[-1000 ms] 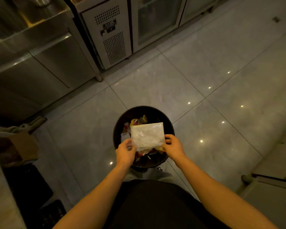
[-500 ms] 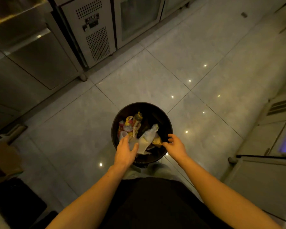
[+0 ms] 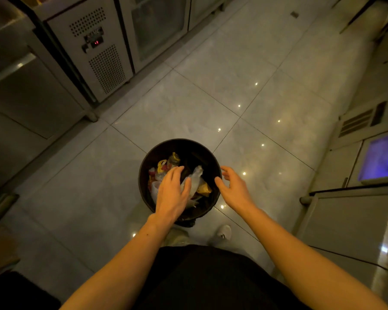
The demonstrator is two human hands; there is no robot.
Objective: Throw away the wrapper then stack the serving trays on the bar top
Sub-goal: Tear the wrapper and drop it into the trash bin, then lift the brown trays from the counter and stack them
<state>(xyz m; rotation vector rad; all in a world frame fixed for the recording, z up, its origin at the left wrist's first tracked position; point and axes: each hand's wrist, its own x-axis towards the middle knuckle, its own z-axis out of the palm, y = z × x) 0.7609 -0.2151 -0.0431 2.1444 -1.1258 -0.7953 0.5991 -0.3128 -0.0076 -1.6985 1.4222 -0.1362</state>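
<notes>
A round black trash bin (image 3: 211, 153) stands on the tiled floor right in front of my feet. The clear plastic wrapper (image 3: 195, 176) lies crumpled inside it on top of other colourful rubbish. My left hand (image 3: 173, 191) hovers flat over the bin's left half, fingers spread, holding nothing. My right hand (image 3: 232, 186) is above the bin's right rim, fingers apart and empty. No serving trays or bar top are in view.
Stainless steel cabinets (image 3: 31, 92) and a refrigerated unit (image 3: 94, 54) with a red display line the left and far side. More steel units (image 3: 354, 198) and a blue-lit panel (image 3: 381, 157) stand on the right. Pale floor tiles (image 3: 211, 86) stretch between them.
A second ago both hands held the wrapper flat over the bin. It was let go and dropped in; both hands are now open and empty above the bin.
</notes>
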